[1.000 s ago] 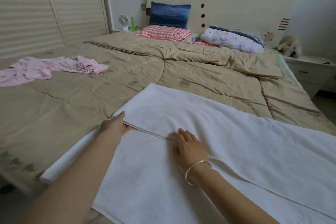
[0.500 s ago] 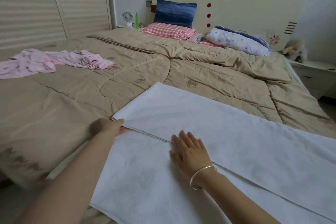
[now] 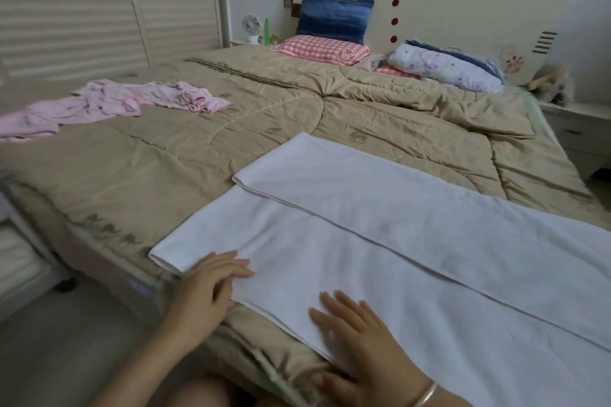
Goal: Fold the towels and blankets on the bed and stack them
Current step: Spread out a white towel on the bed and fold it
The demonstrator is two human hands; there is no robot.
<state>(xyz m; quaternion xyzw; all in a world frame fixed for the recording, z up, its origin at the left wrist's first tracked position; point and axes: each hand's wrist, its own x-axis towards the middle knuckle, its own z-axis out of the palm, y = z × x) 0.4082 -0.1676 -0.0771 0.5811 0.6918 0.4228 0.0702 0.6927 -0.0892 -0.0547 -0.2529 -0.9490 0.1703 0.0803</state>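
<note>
Both hands lie open on a white towel (image 3: 380, 241) at the near edge of a tan quilt (image 3: 198, 158).
My left hand (image 3: 206, 287) rests with straight fingers on the towel's near left corner. My right hand (image 3: 360, 337), a thin metal bangle (image 3: 426, 395) at the wrist, presses flat with spread fingers just beside it on the same edge. The towel is soft terry, a long band folded lengthwise, its upper hem a straight line. The quilt is puffy, stitched with small animal figures. A crumpled pink cloth (image 3: 109, 102) lies far left. Pillows (image 3: 334, 18) sit against a pale headboard (image 3: 446, 10), with slatted doors (image 3: 66, 10) along the left wall.
</note>
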